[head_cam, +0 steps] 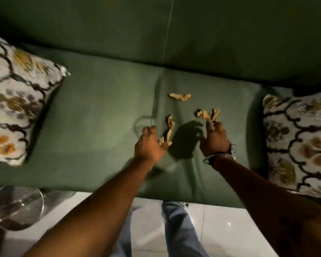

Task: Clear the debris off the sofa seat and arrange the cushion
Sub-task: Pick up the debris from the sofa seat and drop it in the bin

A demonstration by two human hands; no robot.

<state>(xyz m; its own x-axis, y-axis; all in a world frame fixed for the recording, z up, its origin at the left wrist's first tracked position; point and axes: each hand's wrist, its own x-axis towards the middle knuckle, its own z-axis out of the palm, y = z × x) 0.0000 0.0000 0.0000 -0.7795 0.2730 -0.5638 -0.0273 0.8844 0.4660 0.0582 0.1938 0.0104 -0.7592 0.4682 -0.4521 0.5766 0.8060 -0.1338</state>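
Green sofa seat [100, 117]: left hand [148, 143] pinching paper scrap [168, 130]; right hand [214, 138] fingertips grasping another scrap [208, 114].

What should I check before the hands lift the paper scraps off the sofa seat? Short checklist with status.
1. Left hand on the near scrap: ok, fingers touch its lower end.
2. Right hand on the right scrap: ok, fingertips meet it.
3. Firm grip on either scrap: cannot tell, blurred.
4. Far scrap collected: not ok, lies loose on the seat.
5. Cushions off the scraps: ok, left cushion and right cushion sit at the ends.
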